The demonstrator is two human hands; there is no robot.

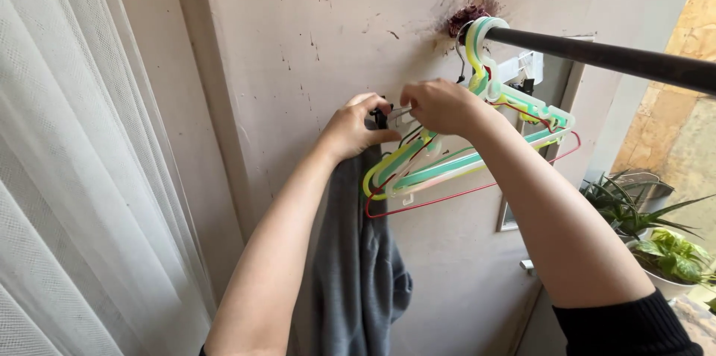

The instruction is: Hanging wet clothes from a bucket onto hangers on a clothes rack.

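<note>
Dark metal rail [619, 57]: carries a bunch of pastel plastic hangers [477, 151], hooked beside the wall so they hang free.
Grey fabric garment [358, 251]: hangs under the left hand [356, 128], pinched closed on its top edge and a small black clip [381, 116].
Right hand [440, 106]: raised, fingers closed on a hanger end, touching the left.

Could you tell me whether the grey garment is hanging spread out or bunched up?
Bunched up. The grey garment hangs in loose folds below the left hand, which grips its top by the clip hanger; the right hand is alongside.
</note>
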